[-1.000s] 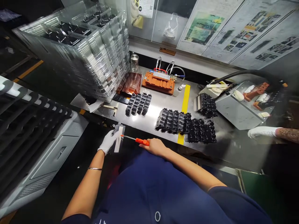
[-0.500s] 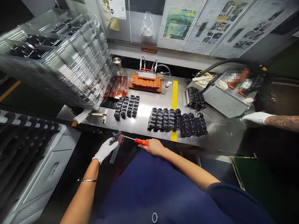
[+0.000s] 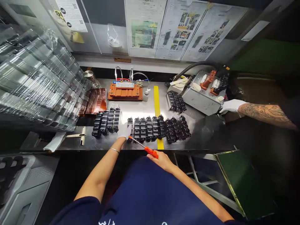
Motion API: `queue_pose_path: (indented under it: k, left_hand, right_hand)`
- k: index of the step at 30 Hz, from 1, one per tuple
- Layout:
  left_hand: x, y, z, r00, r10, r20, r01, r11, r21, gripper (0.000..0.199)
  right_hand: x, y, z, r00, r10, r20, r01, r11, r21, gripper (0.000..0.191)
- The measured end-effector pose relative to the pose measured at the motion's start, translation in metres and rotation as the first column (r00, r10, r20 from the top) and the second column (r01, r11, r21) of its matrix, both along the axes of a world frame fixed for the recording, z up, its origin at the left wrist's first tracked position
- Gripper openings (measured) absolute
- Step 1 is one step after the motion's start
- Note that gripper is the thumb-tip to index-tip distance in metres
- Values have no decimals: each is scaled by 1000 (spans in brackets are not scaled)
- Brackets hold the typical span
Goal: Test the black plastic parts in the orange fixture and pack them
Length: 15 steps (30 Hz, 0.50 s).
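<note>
My left hand, in a white glove, rests on the near left end of a long row of black ribbed plastic modules on the steel bench, apparently gripping the end piece. My bare right hand holds a screwdriver with an orange handle, its thin shaft reaching towards the glove and the end module. A second block of black modules lies left of the row, and a smaller one lies further back to the right.
A co-worker's gloved hand and tattooed forearm reach in at right beside a steel tray. An orange fixture, copper-coloured sheets and a tall stack of clear trays stand behind. Yellow tape crosses the bench.
My left hand has moved from the bench's front edge onto the end of the black row, and the clear strip no longer shows. The view has swung, shifting the bench leftward.
</note>
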<state>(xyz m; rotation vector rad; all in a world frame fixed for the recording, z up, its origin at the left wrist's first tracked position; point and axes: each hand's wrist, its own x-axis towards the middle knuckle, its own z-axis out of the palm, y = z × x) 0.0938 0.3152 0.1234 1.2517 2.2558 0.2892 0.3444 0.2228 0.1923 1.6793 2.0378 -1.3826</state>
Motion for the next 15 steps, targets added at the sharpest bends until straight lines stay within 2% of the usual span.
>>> queue_pose_path:
  k: [4,6,8,11,13,15]
  left_hand:
    - [-27,32,14,987,62,-146,-54,997,62,41]
    - [-38,39,17,985,68,-160,-62,997,44,40]
    - [-42,34,15,989,63,-136,-63,998,6,41]
    - [-37,3,3,995,88,-51,-91,994,-59,55]
    - [-32,-33,-7,990,141,27,-137,985,-109,65]
    - [-31,-76,-17,971,215,103,-201,971,-132,66]
  right_hand:
    - [14,1,1,999,-25,24,25,1000,-6,46]
    - [13,1,5,998,20,57,-19,1000,-20,47]
    - [8,1,9,993,79,85,-77,997,-32,49]
    - [-3,0,12,981,153,119,-150,988,-36,52]
    - [-11,-2,12,972,193,134,-189,981,-42,53]
    - [-19,-5,9,959,243,146,-238,970,-51,55]
